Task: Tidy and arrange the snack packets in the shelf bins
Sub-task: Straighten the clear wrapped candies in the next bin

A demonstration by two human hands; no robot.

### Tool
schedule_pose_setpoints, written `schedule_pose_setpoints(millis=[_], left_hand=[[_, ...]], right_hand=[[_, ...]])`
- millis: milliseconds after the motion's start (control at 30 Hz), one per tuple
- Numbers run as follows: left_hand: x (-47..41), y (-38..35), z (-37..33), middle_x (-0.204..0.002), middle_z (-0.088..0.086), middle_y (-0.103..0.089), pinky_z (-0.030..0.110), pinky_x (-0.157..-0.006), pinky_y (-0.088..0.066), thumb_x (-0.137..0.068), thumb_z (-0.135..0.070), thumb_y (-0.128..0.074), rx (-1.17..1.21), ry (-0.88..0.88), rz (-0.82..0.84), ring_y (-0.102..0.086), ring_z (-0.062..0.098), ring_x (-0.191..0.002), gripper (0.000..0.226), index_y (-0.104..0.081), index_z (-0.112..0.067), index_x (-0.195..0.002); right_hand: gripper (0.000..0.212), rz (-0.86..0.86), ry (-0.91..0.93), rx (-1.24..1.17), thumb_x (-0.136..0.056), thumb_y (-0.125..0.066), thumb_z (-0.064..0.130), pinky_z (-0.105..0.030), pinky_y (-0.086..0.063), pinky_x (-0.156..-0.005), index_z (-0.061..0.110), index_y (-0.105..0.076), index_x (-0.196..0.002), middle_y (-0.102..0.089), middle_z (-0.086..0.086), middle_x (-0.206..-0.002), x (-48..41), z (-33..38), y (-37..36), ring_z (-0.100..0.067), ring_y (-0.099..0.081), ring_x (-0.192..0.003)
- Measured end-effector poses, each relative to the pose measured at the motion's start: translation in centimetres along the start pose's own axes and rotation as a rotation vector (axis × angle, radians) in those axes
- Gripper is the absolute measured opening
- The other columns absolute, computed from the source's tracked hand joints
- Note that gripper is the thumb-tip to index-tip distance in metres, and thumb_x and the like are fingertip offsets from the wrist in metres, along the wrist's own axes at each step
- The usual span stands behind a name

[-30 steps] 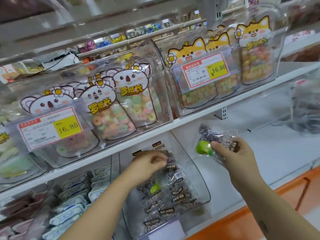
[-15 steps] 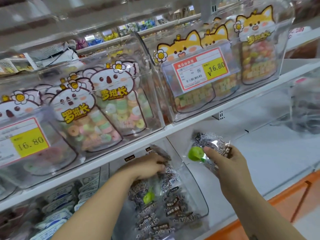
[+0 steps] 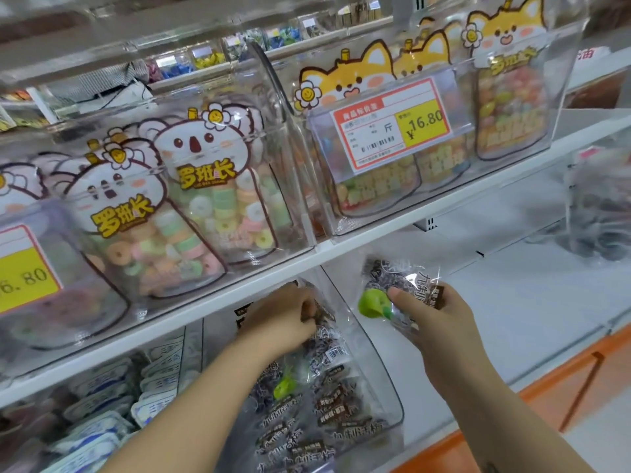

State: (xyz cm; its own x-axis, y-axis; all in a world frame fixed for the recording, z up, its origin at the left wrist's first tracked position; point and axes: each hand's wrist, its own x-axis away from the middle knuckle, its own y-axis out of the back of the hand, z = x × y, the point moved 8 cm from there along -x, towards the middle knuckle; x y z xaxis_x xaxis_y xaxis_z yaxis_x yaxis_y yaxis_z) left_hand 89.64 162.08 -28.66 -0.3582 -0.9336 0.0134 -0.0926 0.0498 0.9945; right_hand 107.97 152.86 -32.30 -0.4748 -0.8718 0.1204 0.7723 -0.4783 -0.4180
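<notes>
While left hand [image 3: 283, 319] pinches one dark-printed packet [image 3: 322, 314] in the clear plastic bin [image 3: 387, 380]
Right hand [image 3: 440, 322] pinches one green-spotted packet [image 3: 386, 281] beside it

Two white shelves, clear bins on each.
The upper shelf [image 3: 259, 278] carries a koala-bag bin [image 3: 290, 199] left and a fox-bag bin [image 3: 560, 97] right; the lower shelf [image 3: 512, 302] carries a dark-packet bin [image 3: 379, 370] and, left, a white-blue-packet bin [image 3: 193, 349].

glossy clear plastic bin [image 3: 382, 380], crinkly glossy packet [image 3: 403, 285]
</notes>
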Motion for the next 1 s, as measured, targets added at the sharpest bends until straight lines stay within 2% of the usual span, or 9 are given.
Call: schedule_pose_setpoints(millis=[133,267,333,433,500,600,833,933,1000], left_hand=[[-0.1,-1.4,1.7,-0.081,-0.004,-0.067,0.03,-0.073,-0.052,-0.083,-0.072,-0.038,0.261,0.278,0.089,-0.063,0.015,-0.07,0.051,-0.051,-0.024,-0.074],[-0.1,-0.8,0.8,-0.081,0.001,-0.06,0.035,-0.074,-0.053,-0.095,-0.038,-0.044,0.295,0.251,-0.049,-0.058,0.015,-0.07,0.038,-0.061,-0.009,-0.078],[1.0,0.9,0.0,-0.08,-0.007,-0.051,0.018,-0.073,-0.047,-0.094,-0.025,-0.05,0.462,0.179,-0.211,-0.05,0.003,-0.07,0.03,-0.065,-0.003,-0.081],[3.8,3.0,-0.5,-0.089,-0.022,-0.054,0.002,-0.07,-0.035,-0.091,-0.019,-0.055,0.694,0.077,-0.34,-0.052,-0.005,-0.079,0.022,-0.068,-0.006,-0.079],[5.6,3.2,-0.1,-0.103,-0.012,-0.065,0.015,-0.086,-0.044,-0.092,-0.018,-0.053,0.838,0.073,-0.338,-0.059,0.002,-0.094,0.02,-0.071,-0.017,-0.082],[7.5,3.5,0.7,-0.081,-0.012,-0.071,0.01,-0.076,-0.042,-0.094,-0.018,-0.052,0.968,0.084,-0.324,-0.063,0.002,-0.092,0.034,-0.062,-0.02,-0.061],[11.2,5.3,1.9,-0.084,-0.014,-0.069,0.005,-0.06,-0.046,-0.09,-0.018,-0.06,0.944,0.067,-0.259,-0.063,0.0,-0.072,0.013,-0.068,-0.024,-0.083],[11.9,5.7,2.1,-0.088,-0.016,-0.067,0.004,-0.062,-0.044,-0.091,-0.011,-0.06,0.814,0.027,-0.193,-0.059,-0.002,-0.071,0.016,-0.067,-0.025,-0.094],[12.2,5.9,2.2,-0.059,-0.023,-0.059,0.004,-0.051,-0.035,-0.092,-0.01,-0.057,0.714,0.006,-0.163,-0.048,-0.007,-0.05,0.016,-0.065,-0.022,-0.101]], right_hand=[[0.031,-0.001,-0.003,0.002,-0.077,-0.075,0.009,-0.046,-0.053,-0.088,0.007,-0.06,-0.104,-0.067,-0.014,-0.097,0.2,0.0,-0.2,-0.027,-0.064,-0.086],[0.031,-0.003,0.014,0.039,-0.077,-0.075,0.012,-0.045,-0.053,-0.089,0.01,-0.061,-0.104,-0.068,-0.012,-0.098,0.5,0.4,-0.3,-0.028,-0.065,-0.09],[0.024,-0.013,0.036,0.076,-0.078,-0.075,0.015,-0.046,-0.053,-0.089,0.012,-0.064,-0.099,-0.071,-0.009,-0.093,0.7,0.8,-0.1,-0.028,-0.067,-0.089],[0.016,-0.018,0.051,0.107,-0.077,-0.075,0.019,-0.05,-0.051,-0.091,0.011,-0.067,-0.089,-0.071,-0.012,-0.091,0.8,1.4,0.5,-0.032,-0.067,-0.093],[0.013,0.011,0.042,0.092,-0.078,-0.073,0.016,-0.048,-0.053,-0.09,0.009,-0.067,-0.088,-0.072,-0.015,-0.092,1.3,1.8,0.6,-0.034,-0.067,-0.095],[0.01,0.086,0.028,0.065,-0.079,-0.071,0.011,-0.047,-0.052,-0.092,0.007,-0.066,-0.087,-0.072,-0.015,-0.092,2.2,2.3,0.7,-0.032,-0.068,-0.093],[0.098,0.464,-0.011,0.157,-0.035,-0.092,0.048,-0.048,-0.041,-0.085,-0.016,-0.056,-0.098,-0.06,-0.035,-0.096,4.2,3.1,-0.1,-0.033,-0.055,-0.085],[0.058,0.62,0.001,0.341,-0.047,-0.091,0.04,-0.032,-0.041,-0.075,-0.002,-0.065,-0.077,-0.063,-0.014,-0.074,5.6,3.6,-0.9,-0.023,-0.057,-0.071],[0.027,0.705,0.059,0.456,-0.061,-0.087,0.026,-0.013,-0.044,-0.063,0.009,-0.067,-0.066,-0.067,0.001,-0.063,6.9,4.2,-1.8,-0.01,-0.062,-0.06]])
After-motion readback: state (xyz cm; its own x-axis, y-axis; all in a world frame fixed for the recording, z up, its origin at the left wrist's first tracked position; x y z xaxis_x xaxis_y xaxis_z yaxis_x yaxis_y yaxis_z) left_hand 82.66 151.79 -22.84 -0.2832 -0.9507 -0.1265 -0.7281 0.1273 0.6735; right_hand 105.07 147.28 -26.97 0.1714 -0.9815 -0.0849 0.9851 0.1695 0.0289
